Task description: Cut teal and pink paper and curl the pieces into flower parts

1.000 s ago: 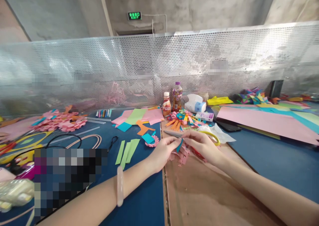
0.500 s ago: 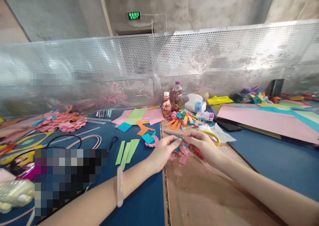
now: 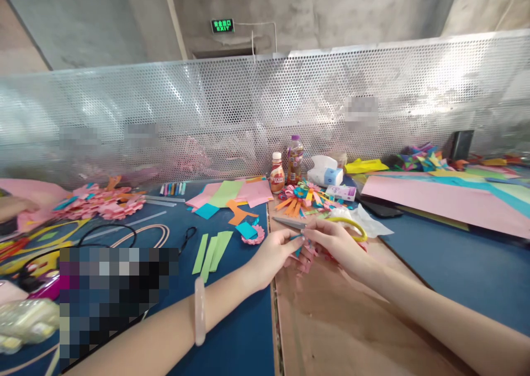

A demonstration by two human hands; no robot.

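Surface: craft table, mesh screen far.
Left hand: pinching paper piece.
Right hand: gripping scissors.
Progress: piece partly fringed; cutting unfinished.

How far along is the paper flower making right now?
Done: a pile of pink paper flowers and a multicolour flower lie on the table. In hand: left hand and right hand pinch a small pink and blue paper piece beside yellow-handled scissors. Left: green strips and coloured sheets lie unused.
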